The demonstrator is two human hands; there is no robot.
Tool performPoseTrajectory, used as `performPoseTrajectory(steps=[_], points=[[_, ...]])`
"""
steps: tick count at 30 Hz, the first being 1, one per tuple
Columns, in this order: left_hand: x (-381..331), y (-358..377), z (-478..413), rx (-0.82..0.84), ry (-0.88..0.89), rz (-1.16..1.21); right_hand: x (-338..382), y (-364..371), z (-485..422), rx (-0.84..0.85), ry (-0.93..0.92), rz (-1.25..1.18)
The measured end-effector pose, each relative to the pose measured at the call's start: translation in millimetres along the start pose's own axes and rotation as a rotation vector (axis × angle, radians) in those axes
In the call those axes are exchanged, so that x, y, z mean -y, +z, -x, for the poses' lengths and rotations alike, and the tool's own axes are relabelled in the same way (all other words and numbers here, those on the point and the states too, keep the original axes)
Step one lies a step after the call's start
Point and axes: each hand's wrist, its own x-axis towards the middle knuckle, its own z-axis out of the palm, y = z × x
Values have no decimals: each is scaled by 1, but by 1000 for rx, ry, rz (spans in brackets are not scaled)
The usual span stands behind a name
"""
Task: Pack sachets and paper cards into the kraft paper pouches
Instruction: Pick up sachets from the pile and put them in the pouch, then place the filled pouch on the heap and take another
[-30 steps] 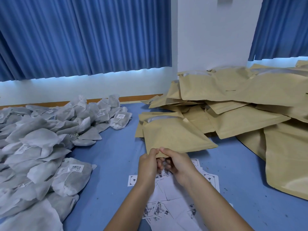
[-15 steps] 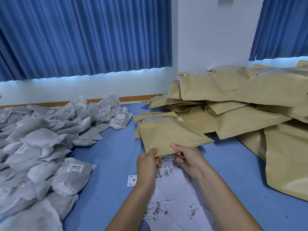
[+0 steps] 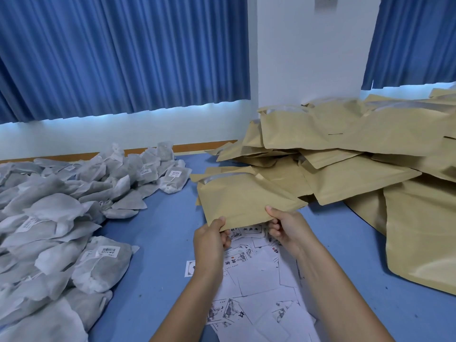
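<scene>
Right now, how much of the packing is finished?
Done: nothing plainly. The heap of kraft pouches looks flat, with some mouths open. In hand: the left hand and right hand pinch the near edge of one kraft pouch above the paper cards. Left: the pile of sachets lies unpacked on the blue table and the cards lie loose, so nearly everything.

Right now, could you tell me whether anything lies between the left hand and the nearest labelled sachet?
Nothing visible does: only bare blue table separates the left hand from that sachet. However, it and the right hand both grip the kraft pouch.
</scene>
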Motion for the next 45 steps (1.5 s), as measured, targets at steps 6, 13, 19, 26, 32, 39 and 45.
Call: performPoseTrajectory(steps=[6, 13, 19, 26, 32, 39, 45], points=[[6, 4, 2, 4, -80, 137, -2, -1, 3, 91, 48, 61], [11, 1, -7, -59, -125, 244, 4, -8, 2, 145, 81, 69], [15, 0, -8, -68, -65, 150, 2, -7, 1, 87, 34, 135], [14, 3, -4, 20, -89, 267, -18, 16, 10, 172, -12, 126], [16, 2, -6, 42, -71, 280, -21, 20, 12, 148, -18, 113], [25, 6, -7, -9, -63, 208, -29, 31, 18, 135, 0, 158], [22, 5, -5, 88, -54, 107, -33, 34, 22, 206, 29, 110]])
